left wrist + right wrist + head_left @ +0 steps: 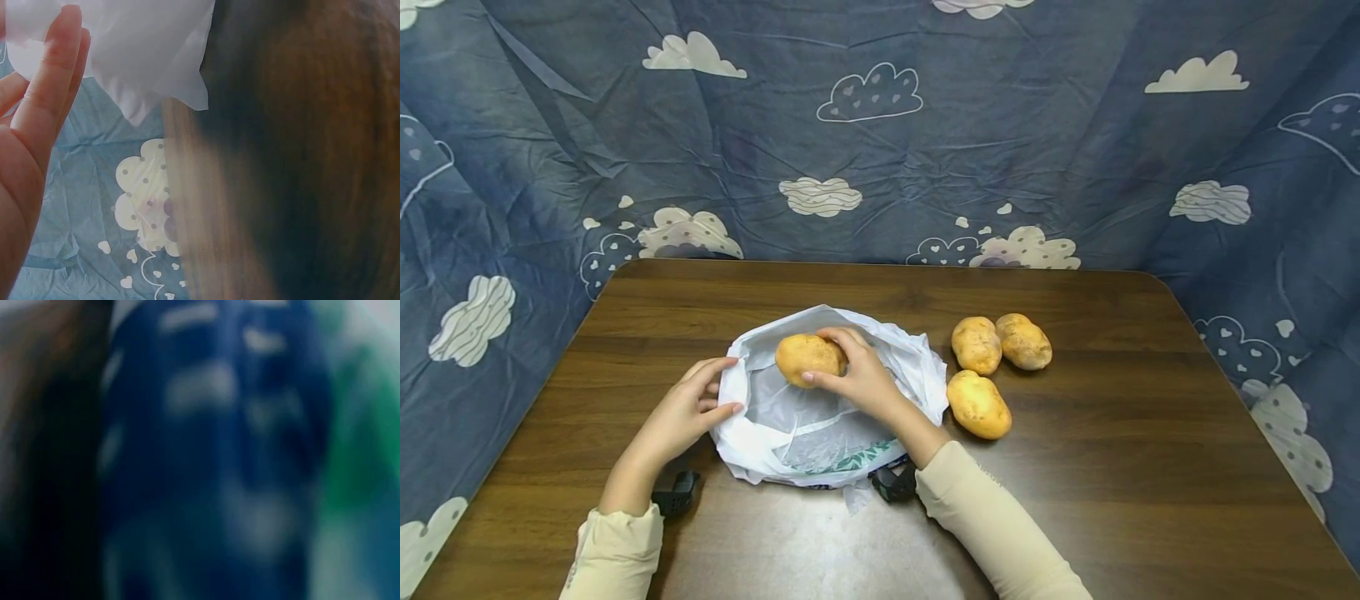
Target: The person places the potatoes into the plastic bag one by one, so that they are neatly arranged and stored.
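Observation:
A white plastic bag [842, 433] with green print lies with its mouth spread wide on the table. My left hand [681, 408] holds the bag's left rim, thumb and fingers at its edge. In the left wrist view the fingers [47, 87] lie against the white plastic. Over the bag's mouth, my right hand [865, 375] grips a potato [808, 358] between thumb and fingers. Right of the bag lie three more potatoes: one in front [979, 406], another behind it [976, 345], and a third [1024, 342] beside that. The right wrist view is too blurred to show the hand.
The brown wooden table [1112, 433] extends to both sides of the bag. A blue cloth [880, 167] with white clouds hangs behind it. Black wrist devices show under the left wrist [676, 493] and under the right wrist [893, 482].

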The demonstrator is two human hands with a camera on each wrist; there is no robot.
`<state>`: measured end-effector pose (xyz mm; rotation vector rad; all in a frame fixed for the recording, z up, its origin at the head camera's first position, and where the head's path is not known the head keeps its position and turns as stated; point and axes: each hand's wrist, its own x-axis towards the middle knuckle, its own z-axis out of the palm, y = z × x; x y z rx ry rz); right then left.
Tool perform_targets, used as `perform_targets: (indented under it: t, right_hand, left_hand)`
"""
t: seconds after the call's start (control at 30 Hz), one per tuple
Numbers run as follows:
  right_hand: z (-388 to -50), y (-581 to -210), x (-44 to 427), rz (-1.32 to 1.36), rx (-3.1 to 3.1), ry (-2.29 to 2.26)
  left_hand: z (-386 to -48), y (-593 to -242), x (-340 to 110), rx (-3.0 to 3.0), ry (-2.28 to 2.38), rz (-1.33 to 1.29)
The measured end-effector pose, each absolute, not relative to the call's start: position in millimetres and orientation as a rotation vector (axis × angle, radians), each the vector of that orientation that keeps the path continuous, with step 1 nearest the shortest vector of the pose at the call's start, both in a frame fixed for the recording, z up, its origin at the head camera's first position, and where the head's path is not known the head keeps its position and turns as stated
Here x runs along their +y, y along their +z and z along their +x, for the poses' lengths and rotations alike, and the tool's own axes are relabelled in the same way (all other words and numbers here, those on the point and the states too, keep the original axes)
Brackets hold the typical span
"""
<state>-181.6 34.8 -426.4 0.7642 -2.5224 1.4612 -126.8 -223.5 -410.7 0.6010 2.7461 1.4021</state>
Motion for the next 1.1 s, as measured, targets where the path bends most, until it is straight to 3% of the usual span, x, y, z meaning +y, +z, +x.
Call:
perform_targets:
  t: [1.1]
  right_hand:
    - [-183.7, -441.2, 1.3, 0.720, -2.621, 1.538]
  left_hand:
    - [-124.8, -407.8, -223.4, 2.738, 1.412, 0.625]
